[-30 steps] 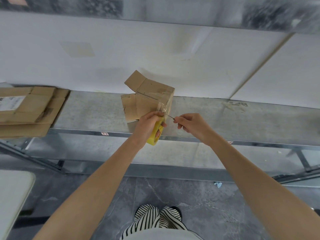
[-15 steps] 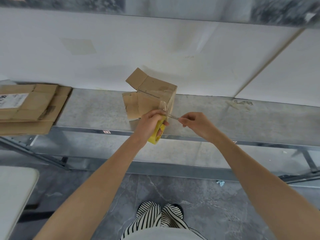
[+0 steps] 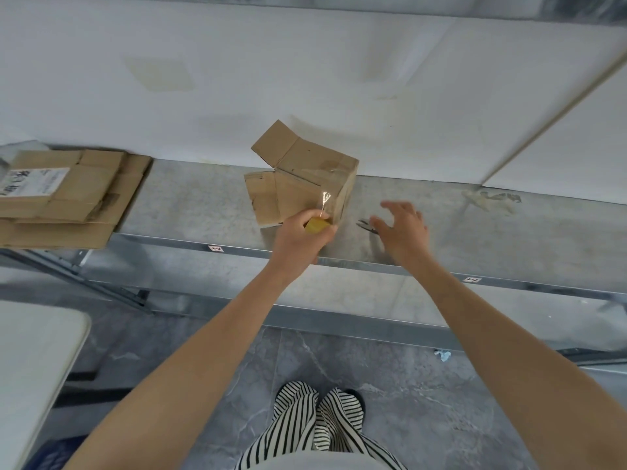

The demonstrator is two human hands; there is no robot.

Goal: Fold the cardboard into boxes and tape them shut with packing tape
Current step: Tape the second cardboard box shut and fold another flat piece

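Shelf (image 3: 203, 205); tape roll (image 3: 317, 226) behind left hand (image 3: 300, 239)

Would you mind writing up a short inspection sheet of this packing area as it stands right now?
Surface: grey shelf with a metal front edge, smudged.
Job's things: cardboard box stands on the shelf, left flaps open, clear tape glinting at its front corner; yellow tape roll at that corner; what look like scissors lie on the shelf; flat cardboard stack at far left.
Clutter: pale scrap on the shelf at right; blue scrap on the floor.
Grippers: left hand grips the tape roll; right hand open, fingers spread, beside the scissors.
Cables: nothing seen.
Surroundings: white wall panels, grey floor, white table corner lower left.
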